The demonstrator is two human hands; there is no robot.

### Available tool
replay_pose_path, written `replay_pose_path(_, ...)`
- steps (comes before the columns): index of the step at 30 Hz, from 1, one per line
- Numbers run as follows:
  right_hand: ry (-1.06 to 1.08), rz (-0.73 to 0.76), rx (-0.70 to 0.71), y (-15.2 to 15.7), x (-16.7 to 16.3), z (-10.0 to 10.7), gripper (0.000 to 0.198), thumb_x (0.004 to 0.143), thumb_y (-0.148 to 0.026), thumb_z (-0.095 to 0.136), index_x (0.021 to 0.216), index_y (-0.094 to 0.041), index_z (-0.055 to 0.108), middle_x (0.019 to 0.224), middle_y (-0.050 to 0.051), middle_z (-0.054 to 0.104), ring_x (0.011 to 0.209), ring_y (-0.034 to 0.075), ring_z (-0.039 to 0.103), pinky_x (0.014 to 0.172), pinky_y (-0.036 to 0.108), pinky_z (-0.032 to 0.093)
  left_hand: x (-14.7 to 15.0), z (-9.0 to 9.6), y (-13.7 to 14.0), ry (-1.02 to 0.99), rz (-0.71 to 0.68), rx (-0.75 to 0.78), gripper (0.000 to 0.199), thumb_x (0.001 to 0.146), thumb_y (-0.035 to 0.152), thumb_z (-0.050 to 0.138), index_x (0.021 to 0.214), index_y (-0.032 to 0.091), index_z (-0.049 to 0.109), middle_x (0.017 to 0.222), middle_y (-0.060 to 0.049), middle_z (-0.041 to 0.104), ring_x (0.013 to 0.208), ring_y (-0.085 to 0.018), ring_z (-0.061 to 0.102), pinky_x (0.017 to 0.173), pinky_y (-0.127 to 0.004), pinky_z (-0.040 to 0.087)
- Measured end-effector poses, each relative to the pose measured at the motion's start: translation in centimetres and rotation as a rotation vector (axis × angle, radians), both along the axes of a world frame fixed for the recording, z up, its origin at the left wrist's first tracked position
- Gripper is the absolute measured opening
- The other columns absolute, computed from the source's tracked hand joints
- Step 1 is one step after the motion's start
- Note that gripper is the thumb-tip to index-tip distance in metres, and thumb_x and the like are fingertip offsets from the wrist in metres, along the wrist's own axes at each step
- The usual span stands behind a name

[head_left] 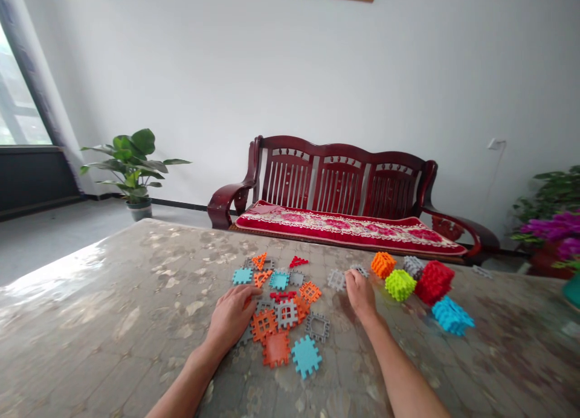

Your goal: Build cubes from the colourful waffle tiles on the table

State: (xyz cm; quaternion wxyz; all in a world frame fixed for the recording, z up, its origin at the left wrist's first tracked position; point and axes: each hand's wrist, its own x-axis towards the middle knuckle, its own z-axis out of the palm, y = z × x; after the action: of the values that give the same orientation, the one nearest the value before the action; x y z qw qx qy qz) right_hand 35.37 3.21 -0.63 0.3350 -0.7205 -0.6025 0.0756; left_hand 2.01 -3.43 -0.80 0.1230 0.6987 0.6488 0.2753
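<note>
My left hand [232, 316] lies palm down at the left side of a loose pile of interlocking plastic tiles, fingers stretched out and resting against its edge. Among the pile are an orange window tile [263, 325], a grey window tile [286, 313], a solid orange tile [276, 349] and a turquoise tile [307, 356]. To the right of the pile, my right hand [361, 295] is closed, its fingertips at the edge of a grey tile [336, 279] on the table. Another grey tile [360, 269] shows just behind the knuckles.
Right of my right hand stand stacked tile bundles: orange [383, 264], lime green [400, 284], grey [414, 266], red [435, 282] and blue [452, 316]. The patterned table [136, 321] faces a wooden bench [339, 182]. Purple flowers [550, 234] are at the right.
</note>
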Motion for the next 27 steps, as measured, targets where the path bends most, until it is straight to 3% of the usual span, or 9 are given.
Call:
replay_pose_path(3,-0.068,-0.028,-0.059,0.0,0.9,-0.3,0.037,0.093,-0.030,0.034,0.094,-0.024,0.071,0.090,0.005,0.074,0.080,0.020,0.065,0.066,0.027,0.040,0.0,0.0,0.0,0.004,-0.008,-0.004,0.034,0.083,0.020,0.047,0.105,0.029,0.071,0.120,-0.001,0.070,0.116,-0.020,0.060,0.103,-0.035,0.041)
replay_pose_path(8,-0.082,0.000,0.054,-0.3,0.2,-0.7,0.038,0.092,-0.033,0.042,0.122,-0.021,0.062,0.107,0.006,0.073,0.099,0.020,0.065,0.081,0.029,0.045,-0.1,0.0,0.1,-0.001,-0.011,-0.001,0.032,0.083,0.020,0.048,0.103,0.028,0.072,0.119,-0.001,0.071,0.115,-0.019,0.060,0.104,-0.035,0.041)
replay_pose_path(14,-0.310,0.071,0.030,-1.2,-1.8,-0.1,0.052,0.085,-0.047,0.058,0.129,-0.020,0.058,0.120,0.011,0.068,0.110,0.026,0.060,0.091,0.035,0.043,-0.1,-0.1,0.1,0.013,-0.003,0.003,0.033,0.083,0.021,0.047,0.104,0.028,0.072,0.120,-0.001,0.070,0.116,-0.020,0.060,0.104,-0.035,0.041)
replay_pose_path(17,-0.404,0.081,-0.005,-1.2,-2.3,0.0,0.049,0.084,-0.044,0.061,0.127,-0.020,0.060,0.120,0.014,0.068,0.112,0.029,0.058,0.093,0.040,0.041,-0.1,-0.2,0.1,0.019,-0.007,0.013,0.033,0.083,0.019,0.048,0.104,0.029,0.072,0.119,-0.001,0.070,0.115,-0.020,0.061,0.102,-0.035,0.042)
replay_pose_path(22,-0.466,0.101,-0.026,-0.9,-2.3,-0.1,0.035,0.088,-0.034,0.057,0.120,-0.021,0.064,0.114,0.010,0.072,0.108,0.026,0.061,0.092,0.034,0.041,-0.2,-0.4,0.1,0.023,-0.009,0.026,0.032,0.082,0.018,0.049,0.102,0.028,0.071,0.120,-0.001,0.070,0.115,-0.020,0.061,0.101,-0.034,0.043)
replay_pose_path(27,-0.397,0.062,0.042,-0.6,-2.0,-0.1,0.037,0.084,-0.031,0.060,0.119,-0.020,0.063,0.112,0.008,0.072,0.103,0.024,0.062,0.089,0.032,0.043,-0.2,-0.3,0.2,0.029,-0.012,0.009,0.031,0.083,0.019,0.048,0.103,0.028,0.071,0.120,-0.001,0.070,0.115,-0.020,0.061,0.101,-0.035,0.043)
